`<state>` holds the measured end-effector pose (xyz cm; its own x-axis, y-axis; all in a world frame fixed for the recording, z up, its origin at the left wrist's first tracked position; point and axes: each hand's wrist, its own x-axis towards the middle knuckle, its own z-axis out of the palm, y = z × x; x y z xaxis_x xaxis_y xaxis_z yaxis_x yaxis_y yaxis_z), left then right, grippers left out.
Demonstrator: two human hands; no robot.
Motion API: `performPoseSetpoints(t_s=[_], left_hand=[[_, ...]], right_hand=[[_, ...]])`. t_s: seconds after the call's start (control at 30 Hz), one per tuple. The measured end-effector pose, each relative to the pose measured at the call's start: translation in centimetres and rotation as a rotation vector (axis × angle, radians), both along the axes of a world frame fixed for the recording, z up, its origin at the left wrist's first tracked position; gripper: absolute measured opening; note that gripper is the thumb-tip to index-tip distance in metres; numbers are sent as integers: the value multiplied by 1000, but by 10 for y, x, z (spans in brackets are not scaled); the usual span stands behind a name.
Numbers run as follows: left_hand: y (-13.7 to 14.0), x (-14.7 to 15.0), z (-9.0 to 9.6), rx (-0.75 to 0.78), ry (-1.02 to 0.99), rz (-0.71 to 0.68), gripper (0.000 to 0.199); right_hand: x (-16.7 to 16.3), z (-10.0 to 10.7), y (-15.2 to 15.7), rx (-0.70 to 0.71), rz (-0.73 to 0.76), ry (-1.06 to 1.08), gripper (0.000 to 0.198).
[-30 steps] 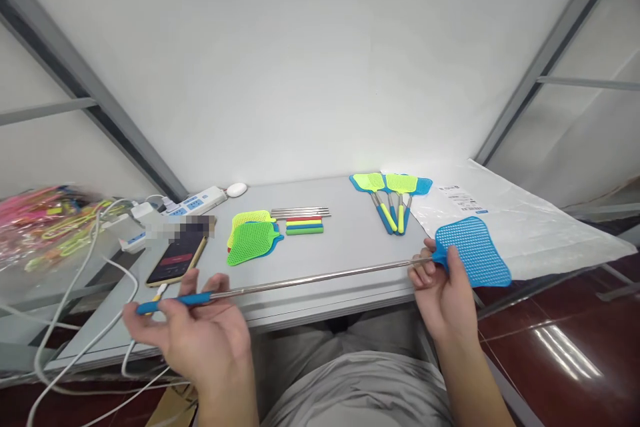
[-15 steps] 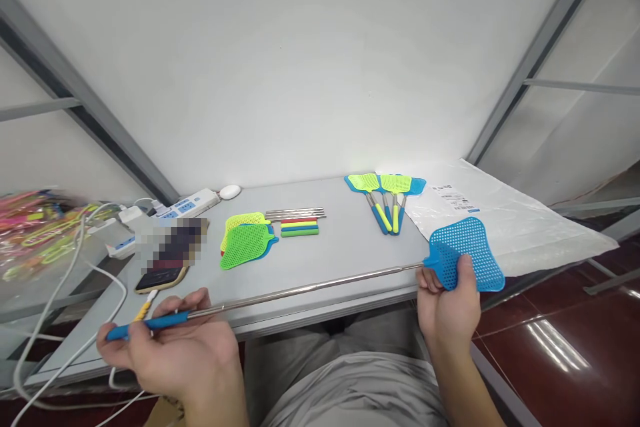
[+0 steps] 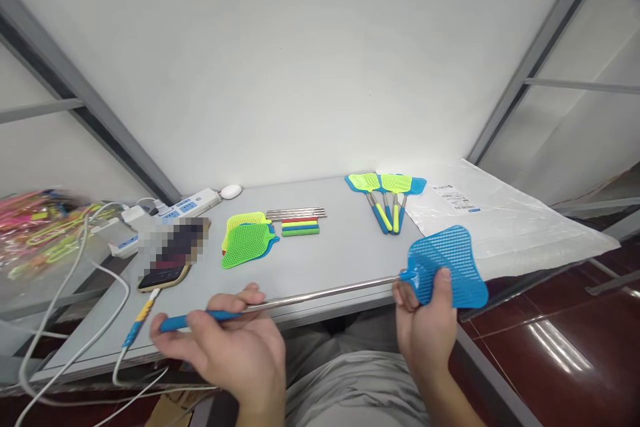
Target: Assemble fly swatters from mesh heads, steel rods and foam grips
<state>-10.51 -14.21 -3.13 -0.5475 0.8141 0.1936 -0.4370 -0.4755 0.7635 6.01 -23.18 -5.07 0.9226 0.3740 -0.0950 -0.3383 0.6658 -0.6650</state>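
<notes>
A blue fly swatter (image 3: 325, 295) with a metal telescopic rod stretches between my hands above the table's front edge. Its blue handle lies in my left hand (image 3: 235, 347), the fingers and thumb closed round it. My right hand (image 3: 427, 320) grips the perforated blue head, thumb on top. On the table behind lie loose swatter heads (image 3: 246, 245), green over yellow and blue. Beside them are several metal rods (image 3: 296, 213) and a row of red, yellow, blue and green handle sleeves (image 3: 300, 227). Several whole swatters (image 3: 385, 203) lie fanned at the back right.
A white plastic bag (image 3: 480, 213) with a label covers the table's right end. At left are a phone (image 3: 173, 257) on a charging cable, a power strip (image 3: 193, 205), a white mouse (image 3: 231, 191) and bagged colourful items (image 3: 45, 233). A wall stands behind.
The rod has become shorter as my hands came closer together. My left hand moved right with the handle; my right hand moved left and slightly down with the head.
</notes>
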Motion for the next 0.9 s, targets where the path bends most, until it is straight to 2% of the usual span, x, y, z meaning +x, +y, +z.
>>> performPoseSetpoints(t_s=[0.13, 0.23, 0.3, 0.37, 0.4, 0.47, 0.5, 0.63, 0.73, 0.8, 0.9], left_hand=[[-25, 26, 2, 61, 12, -81, 36], [-32, 34, -1, 158, 22, -89, 39], [-30, 31, -4, 181, 30, -115, 34], [-22, 23, -8, 140, 24, -209, 10], [-17, 17, -9, 97, 18, -281, 7], [-6, 2, -10, 1, 15, -418, 30], [1, -6, -9, -37, 17, -458, 35], [20, -28, -5, -151, 75, -619, 28], [20, -26, -6, -210, 168, -730, 25], [13, -17, -6, -193, 177, -652, 22], [-5, 2, -2, -83, 80, -386, 17]], right_hand=[[-21, -8, 4, -3, 78, 49, 33], [-10, -10, 5, -6, 122, 62, 37], [6, -10, 5, -17, 198, 68, 40], [23, -10, 5, -29, 242, 66, 41], [31, -10, 5, -30, 236, 56, 40], [41, -8, 2, -22, 182, 4, 37], [43, -7, 1, -15, 149, -34, 34], [39, -4, -3, -18, 80, -142, 26], [35, -4, -3, -28, 75, -135, 27], [34, -4, -2, -27, 52, -133, 27], [25, -3, 1, -46, -15, -137, 22]])
